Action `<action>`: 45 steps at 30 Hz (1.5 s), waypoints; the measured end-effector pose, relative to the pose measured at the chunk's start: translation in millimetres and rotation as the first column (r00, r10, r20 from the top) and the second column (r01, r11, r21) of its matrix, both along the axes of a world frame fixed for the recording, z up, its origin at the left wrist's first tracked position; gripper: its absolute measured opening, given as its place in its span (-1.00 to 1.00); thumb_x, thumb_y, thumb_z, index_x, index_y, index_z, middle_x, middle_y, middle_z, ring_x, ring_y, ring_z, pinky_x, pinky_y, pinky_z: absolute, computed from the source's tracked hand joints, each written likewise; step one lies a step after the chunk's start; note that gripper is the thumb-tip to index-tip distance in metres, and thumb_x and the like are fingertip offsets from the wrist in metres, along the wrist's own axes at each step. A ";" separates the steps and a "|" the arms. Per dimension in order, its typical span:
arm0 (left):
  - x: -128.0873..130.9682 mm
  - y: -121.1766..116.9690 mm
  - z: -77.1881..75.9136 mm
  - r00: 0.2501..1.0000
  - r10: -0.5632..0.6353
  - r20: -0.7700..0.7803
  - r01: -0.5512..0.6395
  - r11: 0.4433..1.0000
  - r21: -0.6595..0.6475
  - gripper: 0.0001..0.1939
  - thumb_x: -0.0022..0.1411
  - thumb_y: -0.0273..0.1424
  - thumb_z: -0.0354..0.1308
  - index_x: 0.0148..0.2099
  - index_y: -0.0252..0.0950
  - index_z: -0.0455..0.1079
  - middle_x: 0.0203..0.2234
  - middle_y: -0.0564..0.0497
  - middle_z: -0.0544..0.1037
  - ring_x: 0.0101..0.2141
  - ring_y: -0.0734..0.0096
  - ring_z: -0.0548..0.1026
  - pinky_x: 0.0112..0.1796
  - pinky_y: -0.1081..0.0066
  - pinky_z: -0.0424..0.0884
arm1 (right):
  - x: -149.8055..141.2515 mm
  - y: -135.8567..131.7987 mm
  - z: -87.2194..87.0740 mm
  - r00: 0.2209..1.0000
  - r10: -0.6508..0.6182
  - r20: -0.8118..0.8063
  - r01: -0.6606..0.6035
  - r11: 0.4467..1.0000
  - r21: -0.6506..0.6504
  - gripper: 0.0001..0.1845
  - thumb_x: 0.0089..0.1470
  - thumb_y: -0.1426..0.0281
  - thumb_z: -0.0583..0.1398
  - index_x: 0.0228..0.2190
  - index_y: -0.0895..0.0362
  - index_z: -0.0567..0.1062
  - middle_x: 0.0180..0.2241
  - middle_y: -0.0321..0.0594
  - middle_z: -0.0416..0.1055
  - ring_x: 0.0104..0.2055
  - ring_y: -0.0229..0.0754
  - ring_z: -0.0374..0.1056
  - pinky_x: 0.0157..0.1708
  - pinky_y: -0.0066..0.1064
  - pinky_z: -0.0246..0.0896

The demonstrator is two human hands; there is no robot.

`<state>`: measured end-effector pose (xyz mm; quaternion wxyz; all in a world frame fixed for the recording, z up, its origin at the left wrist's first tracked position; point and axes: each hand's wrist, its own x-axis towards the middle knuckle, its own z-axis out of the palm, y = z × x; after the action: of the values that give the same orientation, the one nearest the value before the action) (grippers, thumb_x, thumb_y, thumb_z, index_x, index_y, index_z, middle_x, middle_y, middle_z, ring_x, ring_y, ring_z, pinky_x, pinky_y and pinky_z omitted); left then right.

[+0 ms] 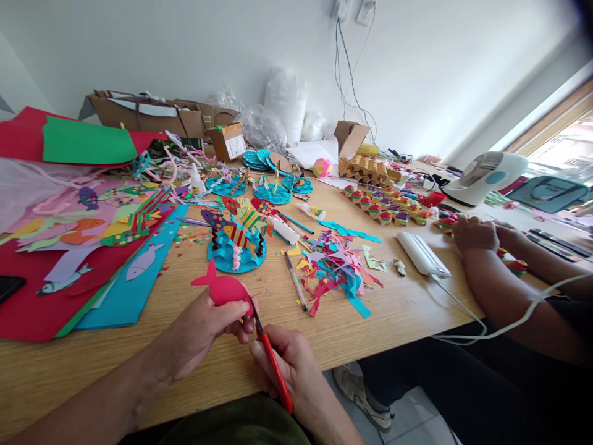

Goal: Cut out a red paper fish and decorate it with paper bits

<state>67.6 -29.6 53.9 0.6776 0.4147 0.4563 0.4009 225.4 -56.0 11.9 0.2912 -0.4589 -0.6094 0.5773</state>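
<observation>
My left hand [210, 327] pinches a red paper fish [227, 289] between thumb and fingers, its tail pointing up and left. My right hand [290, 358] is closed round the red handles of a pair of scissors [274, 364]. The dark blades reach the fish's edge at its head end, beside my left fingertips. Just beyond stands a blue scalloped disc [237, 262] carrying several patterned paper fish [238, 238]. A pen [295, 283] lies to the right of it, next to a heap of coloured paper scraps [340, 262].
Coloured paper sheets [115, 303] with cut fish cover the left side. Behind are pipe cleaners, more blue discs [272, 193], glue bottles [313, 212] and cardboard boxes [148, 117]. On the right, a co-worker's hands [477, 233] handle painted egg-carton pieces near a white corded device [422, 254].
</observation>
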 end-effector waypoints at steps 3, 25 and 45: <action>-0.4 -0.8 1.2 0.999 0.026 -0.029 -0.026 1.000 0.007 -0.83 -0.05 -0.32 0.19 -0.50 -0.34 0.42 -0.58 0.02 0.48 -0.52 0.42 0.41 -0.52 0.47 0.35 | -0.5 0.8 1.5 1.000 -0.012 0.008 0.012 1.000 0.013 -0.48 0.05 -0.02 0.14 -0.65 0.12 0.21 -0.66 -0.41 0.01 -0.58 -0.35 -0.07 -0.59 -0.48 -0.19; -3.8 -0.6 -2.2 0.997 0.029 -0.070 -0.025 0.998 0.058 -0.84 -0.07 -0.34 0.16 -0.55 -0.35 0.42 -0.59 0.03 0.49 -0.55 0.46 0.40 -0.53 0.49 0.35 | -0.4 0.6 2.9 1.000 -0.011 0.021 0.011 1.000 0.009 -0.47 0.05 0.01 0.15 -0.67 0.12 0.16 -0.68 -0.43 -0.02 -0.60 -0.37 -0.10 -0.63 -0.50 -0.23; -3.6 1.7 -1.1 0.997 0.077 -0.028 -0.075 0.994 0.076 -0.81 -0.06 -0.31 0.19 -0.54 -0.35 0.41 -0.59 0.03 0.49 -0.57 0.48 0.37 -0.57 0.51 0.35 | -0.7 -0.5 0.1 1.000 -0.008 0.027 0.008 1.000 -0.006 -0.53 0.09 0.09 0.16 -0.64 0.12 0.18 -0.66 -0.42 0.02 -0.59 -0.37 -0.06 -0.62 -0.52 -0.19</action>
<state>64.0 -27.9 52.8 0.6386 0.4284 0.4668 0.4367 224.7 -56.5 12.0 0.2838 -0.4698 -0.6098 0.5718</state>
